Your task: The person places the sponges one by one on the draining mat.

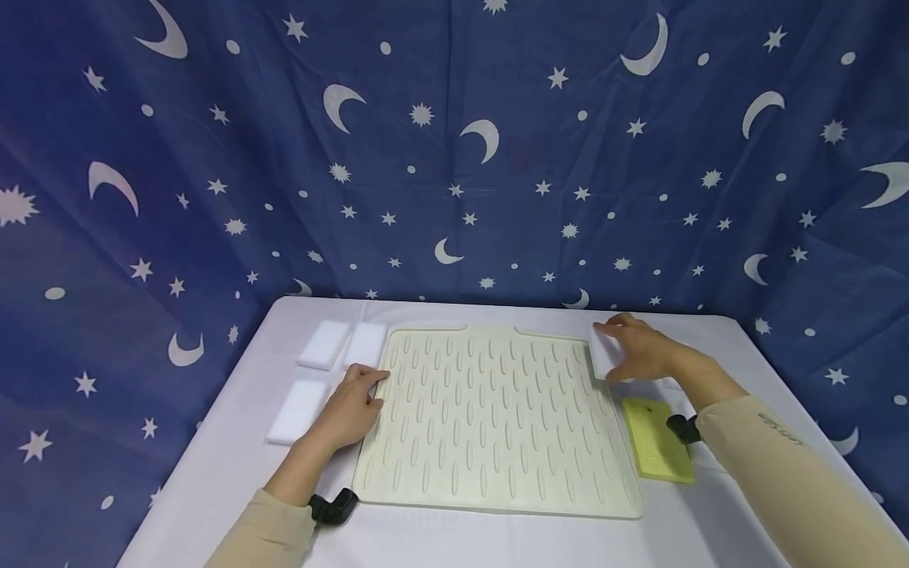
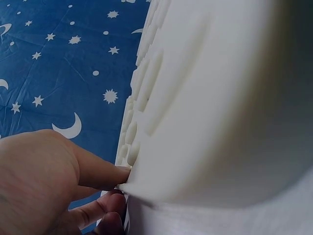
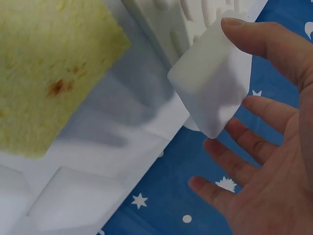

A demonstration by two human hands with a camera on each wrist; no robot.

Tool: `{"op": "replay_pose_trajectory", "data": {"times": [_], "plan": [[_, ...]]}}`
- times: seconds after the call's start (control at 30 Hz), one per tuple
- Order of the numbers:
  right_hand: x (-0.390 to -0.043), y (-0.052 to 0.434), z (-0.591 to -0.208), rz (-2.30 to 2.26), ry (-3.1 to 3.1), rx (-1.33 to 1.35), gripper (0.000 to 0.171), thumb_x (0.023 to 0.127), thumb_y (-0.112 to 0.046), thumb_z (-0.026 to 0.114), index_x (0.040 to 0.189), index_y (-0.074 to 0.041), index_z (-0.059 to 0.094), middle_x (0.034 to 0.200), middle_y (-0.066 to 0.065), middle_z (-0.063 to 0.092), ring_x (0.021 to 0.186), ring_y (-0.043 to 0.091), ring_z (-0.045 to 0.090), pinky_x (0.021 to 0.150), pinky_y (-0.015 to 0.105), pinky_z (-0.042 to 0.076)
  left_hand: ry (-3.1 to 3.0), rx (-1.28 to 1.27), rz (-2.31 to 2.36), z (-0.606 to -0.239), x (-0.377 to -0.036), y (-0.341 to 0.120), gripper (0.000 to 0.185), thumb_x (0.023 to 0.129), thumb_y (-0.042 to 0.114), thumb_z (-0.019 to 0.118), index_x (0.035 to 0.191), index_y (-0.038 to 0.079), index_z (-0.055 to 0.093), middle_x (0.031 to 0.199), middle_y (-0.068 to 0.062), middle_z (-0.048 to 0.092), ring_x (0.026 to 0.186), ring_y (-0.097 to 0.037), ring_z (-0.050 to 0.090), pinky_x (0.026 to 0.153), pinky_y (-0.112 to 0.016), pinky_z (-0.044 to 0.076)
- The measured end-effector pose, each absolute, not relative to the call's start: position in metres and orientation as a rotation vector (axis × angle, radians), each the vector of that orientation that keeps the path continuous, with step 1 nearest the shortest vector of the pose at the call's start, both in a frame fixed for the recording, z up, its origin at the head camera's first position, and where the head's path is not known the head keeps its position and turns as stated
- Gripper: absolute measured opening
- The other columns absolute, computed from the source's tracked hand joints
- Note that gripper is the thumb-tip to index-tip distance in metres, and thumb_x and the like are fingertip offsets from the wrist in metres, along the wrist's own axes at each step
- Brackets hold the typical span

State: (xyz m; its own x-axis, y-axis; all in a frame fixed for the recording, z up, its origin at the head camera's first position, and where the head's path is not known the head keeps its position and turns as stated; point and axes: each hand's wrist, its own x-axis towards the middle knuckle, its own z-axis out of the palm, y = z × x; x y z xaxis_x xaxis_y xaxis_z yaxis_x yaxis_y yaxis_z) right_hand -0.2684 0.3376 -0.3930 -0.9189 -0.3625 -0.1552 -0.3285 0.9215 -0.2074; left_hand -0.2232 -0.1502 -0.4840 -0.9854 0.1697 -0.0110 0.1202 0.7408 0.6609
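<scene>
A cream mat (image 1: 490, 426) with rows of raised oval ridges lies in the middle of the table. My left hand (image 1: 353, 406) is at its left edge; in the left wrist view, the thumb and fingers (image 2: 115, 199) pinch the mat's rim. Over the mat's far right corner, my right hand (image 1: 642, 351) holds a white sponge block (image 3: 215, 73) between thumb and fingertips. The block is tilted in the right wrist view and overlaps the mat's edge. A yellow sponge (image 1: 656, 442) with a small brown spot lies right of the mat, below my right hand.
Three white sponge blocks (image 1: 298, 410) lie left of the mat, around my left hand. More white blocks (image 3: 78, 198) lie beyond the yellow sponge, mostly hidden by my right arm in the head view. A blue star-and-moon curtain (image 1: 454, 158) hangs behind the white-covered table (image 1: 426, 540).
</scene>
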Motion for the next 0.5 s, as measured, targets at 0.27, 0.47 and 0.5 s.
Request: {"op": "replay_pose_trajectory", "data": {"times": [0.27, 0.47, 0.5], "plan": [[-0.272, 0.324, -0.399, -0.239, 2.876, -0.517, 0.099, 0.076, -0.030, 0.089, 0.157, 0.001, 0.040, 0.151, 0.030, 0.042, 0.135, 0.051, 0.045, 0.109, 0.065, 0.041, 2.867, 0.227, 1.073, -0.484, -0.223, -0.150, 0.049, 0.100, 0.007, 0.060, 0.148, 0.003, 0.055, 0.144, -0.016, 0.047, 0.088, -0.016, 0.054, 0.076, -0.031, 0.046], [-0.272, 0.314, -0.400, -0.259, 2.857, -0.514, 0.100, 0.077, -0.031, 0.088, 0.158, 0.000, 0.039, 0.152, 0.029, 0.041, 0.137, 0.051, 0.043, 0.109, 0.066, 0.040, 2.868, 0.239, 1.075, -0.485, -0.222, -0.150, 0.048, 0.100, 0.007, 0.060, 0.148, 0.003, 0.056, 0.143, -0.016, 0.047, 0.087, -0.017, 0.053, 0.075, -0.031, 0.044], [-0.272, 0.312, -0.400, -0.262, 2.854, -0.512, 0.100, 0.077, -0.031, 0.088, 0.158, 0.000, 0.038, 0.153, 0.028, 0.040, 0.138, 0.050, 0.043, 0.110, 0.066, 0.040, 2.869, 0.240, 1.074, -0.485, -0.222, -0.150, 0.048, 0.100, 0.007, 0.060, 0.147, 0.003, 0.056, 0.143, -0.016, 0.047, 0.087, -0.017, 0.053, 0.076, -0.031, 0.044]]}}
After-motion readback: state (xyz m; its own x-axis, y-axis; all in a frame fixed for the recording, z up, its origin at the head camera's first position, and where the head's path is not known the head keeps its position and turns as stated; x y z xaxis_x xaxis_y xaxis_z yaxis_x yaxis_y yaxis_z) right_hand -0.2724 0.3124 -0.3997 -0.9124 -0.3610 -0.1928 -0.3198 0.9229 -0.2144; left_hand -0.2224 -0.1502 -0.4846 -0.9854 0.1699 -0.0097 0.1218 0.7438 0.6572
